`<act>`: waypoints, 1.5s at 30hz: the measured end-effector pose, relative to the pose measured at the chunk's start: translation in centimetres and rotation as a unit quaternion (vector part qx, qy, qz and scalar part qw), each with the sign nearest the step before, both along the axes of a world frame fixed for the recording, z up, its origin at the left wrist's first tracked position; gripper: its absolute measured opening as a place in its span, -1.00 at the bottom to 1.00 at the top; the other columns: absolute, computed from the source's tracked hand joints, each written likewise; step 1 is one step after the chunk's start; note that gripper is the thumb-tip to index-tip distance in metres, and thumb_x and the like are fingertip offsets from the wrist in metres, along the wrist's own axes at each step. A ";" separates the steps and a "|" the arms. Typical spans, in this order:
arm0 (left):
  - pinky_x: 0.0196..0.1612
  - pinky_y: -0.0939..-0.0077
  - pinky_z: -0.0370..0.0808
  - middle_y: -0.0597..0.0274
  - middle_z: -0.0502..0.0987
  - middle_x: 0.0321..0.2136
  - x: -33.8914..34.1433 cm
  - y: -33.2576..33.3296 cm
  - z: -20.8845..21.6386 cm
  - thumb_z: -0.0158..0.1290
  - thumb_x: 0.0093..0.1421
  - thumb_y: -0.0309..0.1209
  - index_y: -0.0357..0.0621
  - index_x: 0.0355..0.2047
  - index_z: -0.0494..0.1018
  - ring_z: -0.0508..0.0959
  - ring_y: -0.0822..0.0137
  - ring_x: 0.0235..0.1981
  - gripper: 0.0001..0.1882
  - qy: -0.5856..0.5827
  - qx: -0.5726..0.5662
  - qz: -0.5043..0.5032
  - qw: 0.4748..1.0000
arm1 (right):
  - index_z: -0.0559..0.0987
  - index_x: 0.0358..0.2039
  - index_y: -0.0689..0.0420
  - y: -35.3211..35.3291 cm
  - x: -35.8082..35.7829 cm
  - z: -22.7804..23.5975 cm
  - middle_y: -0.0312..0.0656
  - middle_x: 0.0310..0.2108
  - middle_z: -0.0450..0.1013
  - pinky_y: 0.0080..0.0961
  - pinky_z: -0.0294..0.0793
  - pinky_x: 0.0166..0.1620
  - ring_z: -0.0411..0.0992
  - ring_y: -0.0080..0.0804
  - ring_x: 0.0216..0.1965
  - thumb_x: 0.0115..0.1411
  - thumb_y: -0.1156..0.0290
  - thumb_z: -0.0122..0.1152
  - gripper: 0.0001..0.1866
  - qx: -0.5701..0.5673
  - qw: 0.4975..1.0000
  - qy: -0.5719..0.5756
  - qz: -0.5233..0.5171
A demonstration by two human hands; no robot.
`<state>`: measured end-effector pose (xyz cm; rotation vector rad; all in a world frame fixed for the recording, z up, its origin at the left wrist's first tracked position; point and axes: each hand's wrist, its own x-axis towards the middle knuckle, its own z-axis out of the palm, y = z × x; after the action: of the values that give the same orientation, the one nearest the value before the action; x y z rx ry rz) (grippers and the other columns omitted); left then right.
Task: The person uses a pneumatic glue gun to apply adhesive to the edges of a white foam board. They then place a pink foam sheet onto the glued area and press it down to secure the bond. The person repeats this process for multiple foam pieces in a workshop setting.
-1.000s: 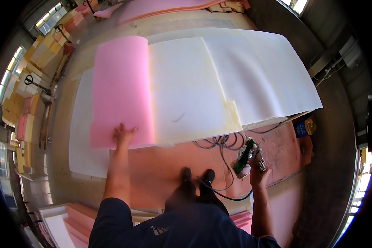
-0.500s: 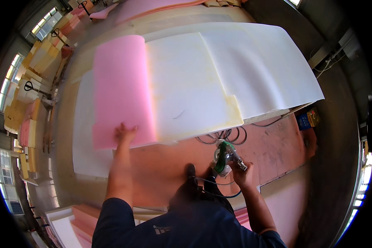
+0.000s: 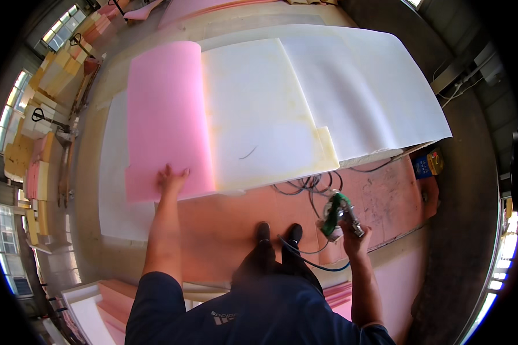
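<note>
My left hand [image 3: 173,179] lies on the near end of a pink foam sheet [image 3: 166,115], its fingers spread and flat. The pink sheet rests at the left over a white foam sheet [image 3: 259,115] with yellowish edges and a small dark curved mark. In my right hand [image 3: 357,238] is a metal spray gun [image 3: 339,215] with a green cup, held off to the right beyond the near edge of the sheets. A hose hangs from it and curves past my legs.
A larger white sheet [image 3: 374,86] spreads right on the table. Coiled dark hose [image 3: 308,185] lies on the reddish floor covering [image 3: 380,195], near a blue and yellow box [image 3: 426,165]. Stacked foam blocks [image 3: 57,72] and pallet jacks stand at the left; pink foam [image 3: 112,299] is behind me.
My right hand has moved the spray gun to the right and slightly up, away from my feet. My left hand stays on the pink sheet.
</note>
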<state>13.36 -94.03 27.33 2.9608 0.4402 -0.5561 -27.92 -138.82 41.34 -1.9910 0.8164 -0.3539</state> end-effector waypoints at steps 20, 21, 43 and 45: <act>0.36 -0.31 -0.05 -0.23 -0.20 0.45 0.3 -0.1 -0.3 -0.10 0.02 0.52 0.18 0.48 -0.17 -0.05 -0.37 0.41 0.18 0.021 0.024 -0.004 0.999 | 0.63 -0.38 0.26 -2.4 -2.8 -1.5 -0.43 -0.55 0.45 -0.60 0.38 -0.38 0.32 -0.71 -0.47 0.10 0.61 0.36 -0.93 -0.007 0.994 -0.054 -0.093; 0.36 -0.30 -0.05 -0.23 -0.20 0.45 0.2 0.0 -0.3 -0.11 0.02 0.52 0.18 0.48 -0.17 -0.05 -0.38 0.41 0.18 0.019 0.026 -0.002 0.999 | 0.64 -0.37 0.25 -2.5 -2.6 -1.0 -0.38 -0.58 0.46 -0.58 0.39 -0.39 0.33 -0.70 -0.49 0.09 0.60 0.37 -0.92 -0.021 0.994 -0.044 -0.093; 0.36 -0.32 -0.09 -0.24 -0.21 0.45 0.7 -0.1 -1.8 -0.09 0.02 0.50 0.17 0.48 -0.18 -0.06 -0.48 0.38 0.17 0.004 0.035 -0.005 0.999 | 0.63 -0.36 0.22 -1.2 -3.3 -2.9 -0.23 -0.66 0.41 -0.48 0.35 -0.49 0.30 -0.65 -0.58 0.09 0.48 0.39 -0.88 -0.021 1.000 -0.003 0.013; 0.36 -0.33 -0.08 -0.22 -0.21 0.45 0.5 -0.1 -1.4 -0.09 0.02 0.50 0.18 0.48 -0.18 -0.06 -0.48 0.38 0.17 0.006 0.027 0.000 1.000 | 0.64 -0.35 0.24 -2.6 -4.4 -2.3 -0.24 -0.63 0.45 -0.52 0.37 -0.47 0.33 -0.68 -0.55 0.08 0.52 0.40 -0.87 -0.024 0.999 0.005 -0.034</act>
<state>13.88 -94.08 25.96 3.0114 0.4632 -0.5702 -32.30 -141.45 39.03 -2.0148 0.8903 -0.4058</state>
